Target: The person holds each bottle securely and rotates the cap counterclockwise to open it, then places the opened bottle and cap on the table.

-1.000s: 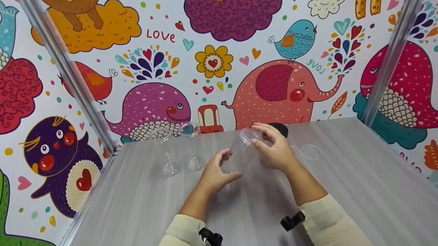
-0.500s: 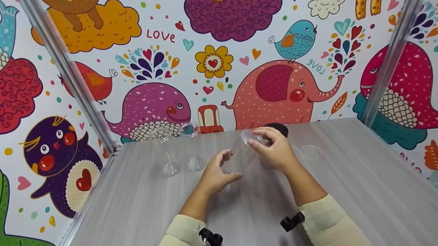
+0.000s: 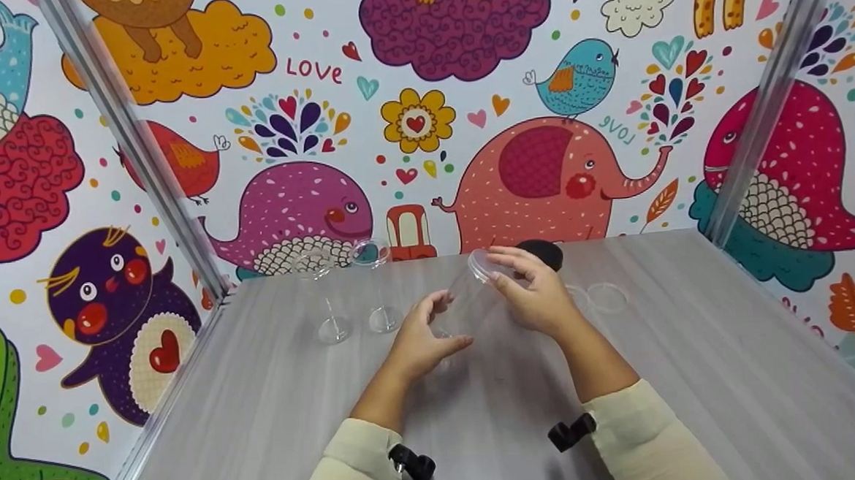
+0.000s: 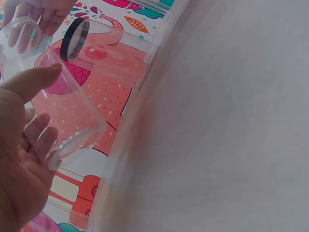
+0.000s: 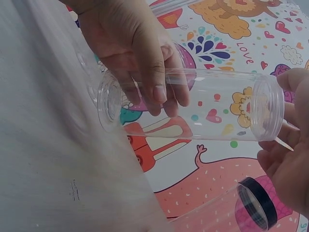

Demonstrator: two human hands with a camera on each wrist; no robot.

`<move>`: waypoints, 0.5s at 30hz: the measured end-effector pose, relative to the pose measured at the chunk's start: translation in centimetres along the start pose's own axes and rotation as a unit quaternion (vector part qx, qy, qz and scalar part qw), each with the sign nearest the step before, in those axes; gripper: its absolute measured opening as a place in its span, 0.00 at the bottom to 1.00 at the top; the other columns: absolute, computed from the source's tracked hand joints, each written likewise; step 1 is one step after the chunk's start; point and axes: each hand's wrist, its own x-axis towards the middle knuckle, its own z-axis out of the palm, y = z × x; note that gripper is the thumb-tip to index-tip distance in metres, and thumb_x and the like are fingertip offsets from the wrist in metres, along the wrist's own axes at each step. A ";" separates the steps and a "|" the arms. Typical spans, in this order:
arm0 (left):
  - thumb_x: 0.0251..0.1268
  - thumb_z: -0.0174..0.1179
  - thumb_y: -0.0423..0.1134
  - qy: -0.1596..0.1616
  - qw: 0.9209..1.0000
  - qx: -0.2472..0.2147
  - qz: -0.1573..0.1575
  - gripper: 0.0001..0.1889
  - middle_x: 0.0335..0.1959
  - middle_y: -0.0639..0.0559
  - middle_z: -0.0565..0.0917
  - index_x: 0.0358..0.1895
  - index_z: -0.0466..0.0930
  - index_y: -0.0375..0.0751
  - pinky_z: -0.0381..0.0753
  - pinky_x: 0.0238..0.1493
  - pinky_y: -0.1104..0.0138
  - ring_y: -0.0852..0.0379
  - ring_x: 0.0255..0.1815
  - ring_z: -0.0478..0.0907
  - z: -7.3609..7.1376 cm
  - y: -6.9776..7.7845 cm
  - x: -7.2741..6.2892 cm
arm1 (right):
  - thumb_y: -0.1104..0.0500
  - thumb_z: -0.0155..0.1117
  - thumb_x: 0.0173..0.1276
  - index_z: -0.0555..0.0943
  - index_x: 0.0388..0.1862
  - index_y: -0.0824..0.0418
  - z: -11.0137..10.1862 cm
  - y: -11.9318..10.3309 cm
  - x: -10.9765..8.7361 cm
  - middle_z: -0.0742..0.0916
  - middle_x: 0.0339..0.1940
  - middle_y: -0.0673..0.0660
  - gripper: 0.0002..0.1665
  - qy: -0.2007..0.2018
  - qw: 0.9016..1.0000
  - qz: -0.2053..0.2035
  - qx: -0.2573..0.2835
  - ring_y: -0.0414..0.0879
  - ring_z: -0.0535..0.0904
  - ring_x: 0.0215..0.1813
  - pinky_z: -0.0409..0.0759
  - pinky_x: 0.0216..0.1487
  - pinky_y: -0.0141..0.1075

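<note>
Above the table a clear plastic jar is held tilted, its lidded end up and to the right. My left hand grips the jar's body near the lower end, thumb on one side and fingers on the other. At the upper end, my right hand holds the clear lid by its edge with thumb and fingers. In the right wrist view, the lid sits on the jar's end. Whether it is fully seated I cannot tell. Behind my right hand, a jar with a black lid stands upright, partly hidden.
Two clear jars, a left one and a right one, stand upright on the back left of the grey table. Clear round lids lie right of my right hand. A patterned wall rises behind the table's back edge.
The fingers of my right hand have shifted slightly around the lid, and the jar's upper end has moved a little. My left hand keeps its place on the jar.
</note>
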 end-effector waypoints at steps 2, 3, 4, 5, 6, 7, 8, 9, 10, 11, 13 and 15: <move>0.54 0.83 0.51 0.001 1.000 0.001 0.009 0.47 0.74 0.48 0.78 0.78 0.69 0.51 0.70 0.83 0.46 0.48 0.79 0.72 0.0 -0.1 0.1 | 0.51 0.62 0.80 0.84 0.70 0.48 0.0 0.0 -0.1 0.81 0.77 0.49 0.22 -0.010 1.000 0.000 0.009 0.55 0.74 0.79 0.79 0.76 0.57; 0.54 0.83 0.50 0.001 1.000 0.001 0.013 0.47 0.74 0.47 0.78 0.78 0.69 0.50 0.69 0.83 0.47 0.47 0.79 0.72 0.0 -0.2 0.2 | 0.52 0.61 0.80 0.83 0.71 0.48 0.0 0.0 -0.1 0.81 0.78 0.49 0.23 -0.016 1.000 0.000 0.013 0.55 0.73 0.80 0.78 0.77 0.57; 0.54 0.83 0.49 0.001 1.000 0.002 0.014 0.47 0.74 0.46 0.78 0.78 0.69 0.49 0.69 0.83 0.47 0.47 0.79 0.72 0.0 -0.2 0.2 | 0.53 0.59 0.81 0.83 0.72 0.47 -0.1 -0.1 -0.1 0.80 0.78 0.48 0.23 -0.020 1.000 0.000 0.016 0.55 0.73 0.81 0.77 0.78 0.58; 0.55 0.83 0.48 0.000 1.000 0.002 0.015 0.47 0.74 0.46 0.78 0.78 0.69 0.49 0.69 0.83 0.48 0.47 0.79 0.72 0.1 -0.2 0.2 | 0.54 0.58 0.81 0.82 0.72 0.47 -0.1 -0.1 -0.2 0.80 0.79 0.48 0.24 -0.024 1.000 0.001 0.020 0.56 0.71 0.82 0.75 0.79 0.59; 0.55 0.82 0.48 0.000 1.000 0.003 0.013 0.46 0.74 0.47 0.78 0.78 0.69 0.49 0.69 0.83 0.48 0.48 0.79 0.72 0.1 -0.2 0.2 | 0.55 0.57 0.81 0.82 0.73 0.47 -0.1 -0.1 -0.2 0.79 0.79 0.48 0.24 -0.027 0.999 -0.001 0.021 0.56 0.71 0.83 0.74 0.79 0.60; 0.55 0.82 0.48 0.000 1.000 0.005 0.011 0.46 0.74 0.48 0.78 0.78 0.69 0.50 0.70 0.83 0.48 0.48 0.79 0.72 0.1 -0.2 0.2 | 0.55 0.56 0.81 0.82 0.73 0.46 -0.1 0.0 -0.2 0.79 0.80 0.48 0.25 -0.028 0.999 -0.001 0.024 0.56 0.70 0.84 0.73 0.80 0.60; 0.55 0.82 0.48 0.000 1.000 0.005 0.009 0.46 0.74 0.49 0.78 0.78 0.69 0.50 0.70 0.83 0.49 0.48 0.79 0.72 0.0 -0.2 0.2 | 0.56 0.55 0.81 0.82 0.73 0.46 -0.1 0.0 -0.2 0.79 0.79 0.47 0.25 -0.028 0.999 -0.001 0.025 0.55 0.70 0.84 0.73 0.80 0.60; 0.55 0.82 0.48 0.000 1.000 0.007 0.007 0.46 0.74 0.50 0.78 0.78 0.69 0.51 0.70 0.83 0.49 0.49 0.79 0.72 0.0 -0.1 0.1 | 0.56 0.55 0.81 0.82 0.72 0.46 -0.1 0.0 -0.1 0.79 0.80 0.47 0.25 -0.028 0.999 -0.003 0.027 0.55 0.70 0.84 0.72 0.81 0.60; 0.55 0.83 0.49 0.001 1.000 0.007 0.005 0.46 0.73 0.52 0.78 0.78 0.69 0.51 0.70 0.83 0.49 0.50 0.79 0.72 0.0 -0.1 0.1 | 0.57 0.55 0.81 0.82 0.72 0.46 0.0 0.0 -0.1 0.79 0.80 0.47 0.25 -0.028 0.999 -0.005 0.030 0.55 0.70 0.84 0.72 0.81 0.60; 0.55 0.83 0.49 0.001 1.000 0.007 0.006 0.46 0.73 0.52 0.78 0.78 0.69 0.51 0.70 0.83 0.49 0.50 0.79 0.72 0.0 -0.1 0.1 | 0.57 0.55 0.80 0.82 0.72 0.47 0.0 0.0 -0.1 0.79 0.80 0.47 0.25 -0.027 0.999 -0.006 0.033 0.55 0.70 0.84 0.72 0.81 0.60; 0.54 0.83 0.50 0.001 1.000 0.008 0.008 0.47 0.74 0.51 0.78 0.78 0.69 0.51 0.70 0.83 0.49 0.50 0.79 0.72 -0.1 -0.1 0.1 | 0.57 0.58 0.79 0.83 0.72 0.48 0.0 0.1 0.0 0.79 0.80 0.49 0.25 -0.020 0.999 -0.011 0.038 0.55 0.70 0.83 0.73 0.80 0.60; 0.54 0.83 0.51 0.000 1.000 0.008 0.009 0.47 0.74 0.52 0.78 0.78 0.69 0.52 0.70 0.83 0.49 0.50 0.79 0.72 -0.1 0.0 0.1 | 0.54 0.64 0.77 0.82 0.71 0.48 0.0 0.2 0.0 0.79 0.79 0.50 0.25 -0.011 0.999 -0.011 0.034 0.55 0.71 0.82 0.74 0.80 0.59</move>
